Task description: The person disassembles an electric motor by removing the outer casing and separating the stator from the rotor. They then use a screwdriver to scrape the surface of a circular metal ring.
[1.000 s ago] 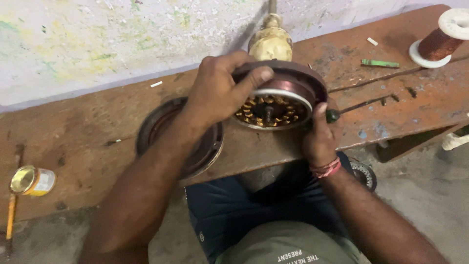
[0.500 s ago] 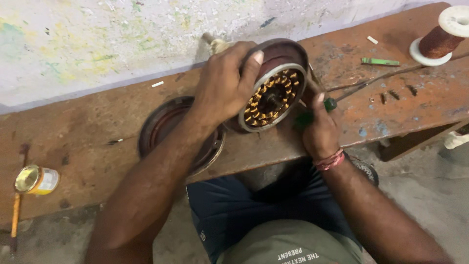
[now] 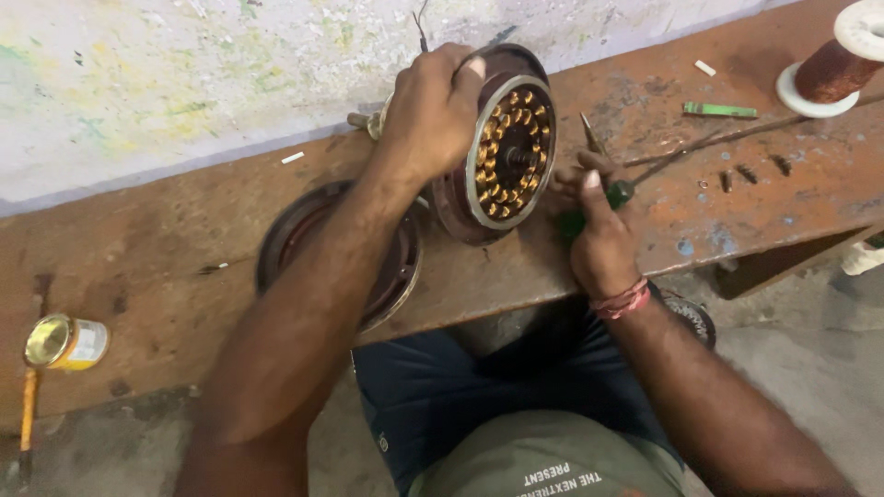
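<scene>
Motor housing [image 3: 497,147], a round brown ceiling-fan body with its ring of copper windings [image 3: 512,152] facing the wearer, stands tipped up on its edge on the wooden bench [image 3: 166,267]. The left hand's fingers [image 3: 460,74] curl over its top rim and grip it, so the left hand [image 3: 428,115] alone keeps it upright. The right hand [image 3: 599,239] is closed around the green handle of a screwdriver [image 3: 603,179], whose metal tip points up just beside the winding face.

Several things could go wrong from this pose. The housing rests on a narrow curved edge near the front of the bench; if the left grip loosens, it may roll or tip towards the person's lap. The screwdriver tip is close to the copper coils, and a slip might scrape their coating or nick a wire. A jab that skids off the metal could also reach the left fingers on the rim.

Further out, the second housing half [image 3: 341,253] lies flat behind the left forearm, near enough for the elbow to nudge it. Small screws [image 3: 737,177] lie loose to the right and may roll away. A spool of copper wire [image 3: 833,60], a green stick [image 3: 720,110] and a small tin [image 3: 66,342] lie well apart.
</scene>
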